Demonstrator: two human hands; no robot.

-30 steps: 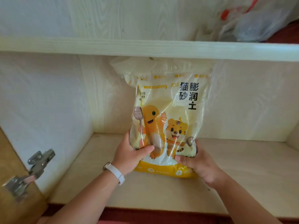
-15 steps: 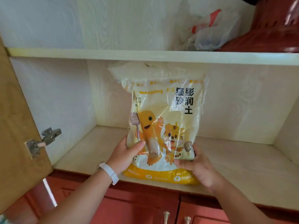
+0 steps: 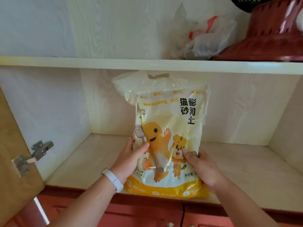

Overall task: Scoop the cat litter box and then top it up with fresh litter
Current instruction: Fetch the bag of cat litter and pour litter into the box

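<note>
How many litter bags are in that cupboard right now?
1: the litter bag stands at the lower shelf's front edge, held by left hand and right hand. Others may sit out of view.

The litter bag (image 3: 168,133) stands upright at the front edge of the lower cupboard shelf (image 3: 246,169), the left hand (image 3: 129,159) and right hand (image 3: 201,167) gripping its 2 sides.

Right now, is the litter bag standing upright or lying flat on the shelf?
Upright. The litter bag stands with its yellow base at the front edge of the lower shelf, print facing out, gripped by the left hand and right hand.
</note>
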